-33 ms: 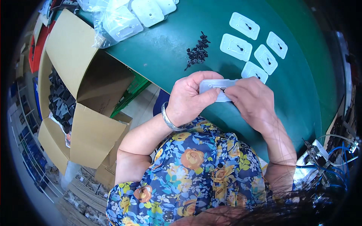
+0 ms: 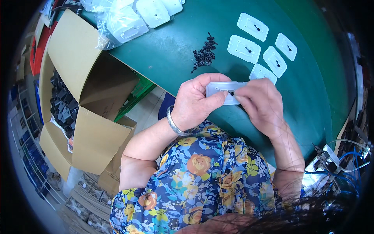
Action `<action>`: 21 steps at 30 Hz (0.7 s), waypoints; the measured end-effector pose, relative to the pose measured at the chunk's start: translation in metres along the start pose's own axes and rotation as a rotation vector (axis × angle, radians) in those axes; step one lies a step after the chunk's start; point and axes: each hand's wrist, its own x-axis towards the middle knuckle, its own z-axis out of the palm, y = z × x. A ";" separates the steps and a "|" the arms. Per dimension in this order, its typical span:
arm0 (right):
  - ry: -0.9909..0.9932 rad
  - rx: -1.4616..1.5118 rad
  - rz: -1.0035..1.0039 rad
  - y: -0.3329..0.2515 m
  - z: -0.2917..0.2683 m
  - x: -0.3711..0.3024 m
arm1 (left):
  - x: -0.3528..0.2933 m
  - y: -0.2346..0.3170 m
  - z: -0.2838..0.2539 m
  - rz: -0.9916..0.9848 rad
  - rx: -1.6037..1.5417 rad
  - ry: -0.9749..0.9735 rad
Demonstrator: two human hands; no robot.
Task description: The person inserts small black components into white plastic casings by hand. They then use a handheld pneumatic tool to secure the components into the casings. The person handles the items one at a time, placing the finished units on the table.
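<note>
A translucent white plastic plate [image 2: 217,87] with rounded corners is up in front of my chest, over the green table. Its left end is gripped by my left hand [image 2: 193,102], thumb on the upper face and fingers behind. A small black plastic part [image 2: 231,93] sits at the plate's middle. My right hand [image 2: 261,102] is closed at the plate's right side, thumb and fingertips pinched at the black part; whether it is fully seated is hidden. Beyond, a pile of small black parts [image 2: 204,54] lies loose on the table.
Several white plates with black parts, one of them a plate [image 2: 244,48], lie at the far right of the green table [image 2: 167,58]. A clear bag of white plates [image 2: 126,27] is far left. An open cardboard box [image 2: 99,134] holds black pieces. Blue tubing [image 2: 350,177] is at lower right.
My right fingertips have drawn back slightly to the right on the plate, so more of the black part shows. The left hand and the plate have stayed nearly still.
</note>
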 end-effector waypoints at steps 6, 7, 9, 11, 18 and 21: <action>0.000 0.041 0.066 -0.002 0.015 -0.004 | 0.005 0.000 0.000 0.062 0.086 0.015; -0.013 0.003 0.051 0.000 0.017 -0.004 | 0.007 0.001 -0.001 0.079 0.122 0.017; 0.003 -0.064 0.012 0.004 0.017 0.002 | 0.015 0.005 -0.004 0.083 0.137 -0.003; 0.009 -0.118 -0.011 0.007 0.016 0.006 | 0.020 0.009 -0.006 0.104 0.254 -0.012; 0.062 -0.252 0.091 0.018 0.023 0.006 | 0.064 0.073 -0.045 0.841 1.301 0.325; 0.057 -0.320 0.093 0.017 0.024 0.005 | 0.123 0.116 -0.053 0.900 1.555 0.454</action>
